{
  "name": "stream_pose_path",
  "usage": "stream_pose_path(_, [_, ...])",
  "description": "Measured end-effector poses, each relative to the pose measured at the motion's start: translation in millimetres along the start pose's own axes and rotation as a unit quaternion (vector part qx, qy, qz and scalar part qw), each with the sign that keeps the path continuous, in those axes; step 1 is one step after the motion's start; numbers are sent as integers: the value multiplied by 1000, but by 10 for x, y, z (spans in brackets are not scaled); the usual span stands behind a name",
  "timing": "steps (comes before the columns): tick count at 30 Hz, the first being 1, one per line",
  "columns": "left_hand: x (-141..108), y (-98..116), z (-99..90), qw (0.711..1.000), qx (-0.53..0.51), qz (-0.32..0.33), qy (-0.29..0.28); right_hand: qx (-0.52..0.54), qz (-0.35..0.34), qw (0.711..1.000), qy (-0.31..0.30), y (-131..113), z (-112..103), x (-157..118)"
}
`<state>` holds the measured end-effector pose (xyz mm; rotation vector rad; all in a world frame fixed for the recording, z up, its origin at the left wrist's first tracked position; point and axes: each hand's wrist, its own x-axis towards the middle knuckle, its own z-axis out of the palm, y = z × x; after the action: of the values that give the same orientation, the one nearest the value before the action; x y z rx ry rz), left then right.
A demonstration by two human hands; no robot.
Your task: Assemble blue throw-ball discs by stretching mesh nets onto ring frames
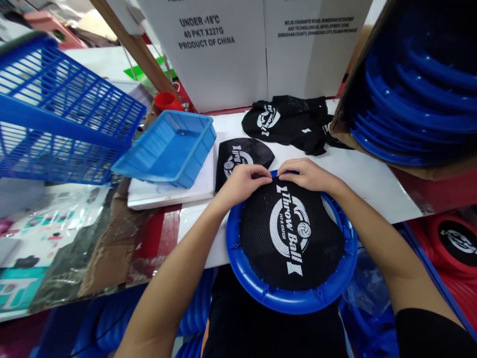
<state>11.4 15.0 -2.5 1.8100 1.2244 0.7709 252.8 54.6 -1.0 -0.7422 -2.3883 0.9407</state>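
Note:
A blue plastic ring (290, 302) leans against the table's front edge, over my lap. Black mesh fabric (257, 243) with white "Throw Ball" print covers most of its opening, though a gap shows at the upper right. At the far rim, my left hand (248, 181) pinches the edge of the mesh. Close beside it, my right hand (307, 175) also has its fingers pressed together on that edge. Another printed mesh piece (257, 149) lies just beyond my left hand. Farther back is a crumpled pile of black mesh pieces (294, 122).
A light-blue tray (175, 144) sits left on a white slab, beside a blue slotted basket (67, 109). On the right, a cardboard box (345, 94) holds several blue rings (402, 104). White cartons (223, 64) stand behind. Red rings (443, 271) are at lower right.

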Motion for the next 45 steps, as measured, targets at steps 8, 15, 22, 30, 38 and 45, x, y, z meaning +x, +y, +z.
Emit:
stream_pose_path(8, [107,-78,-32,999,-42,-24,-6,-55,50,997,21,29,85,82])
stream_pose_path(15, [113,-99,31,998,-60,-24,19,-51,80,995,-9,3,57,113])
stream_pose_path(22, [104,-75,52,999,-11,-9,30,-15,112,993,-35,-27,-9,132])
stream_pose_path(30, [120,-89,-16,997,-67,-20,-19,-13,113,993,-33,-43,-3,142])
stream_pose_path(38, [115,-102,-69,996,-74,-17,-34,-17,87,995,-46,-41,16,142])
stream_pose_path(45, [113,-105,-21,1000,-22,9,-18,-51,75,995,-37,-1,55,169])
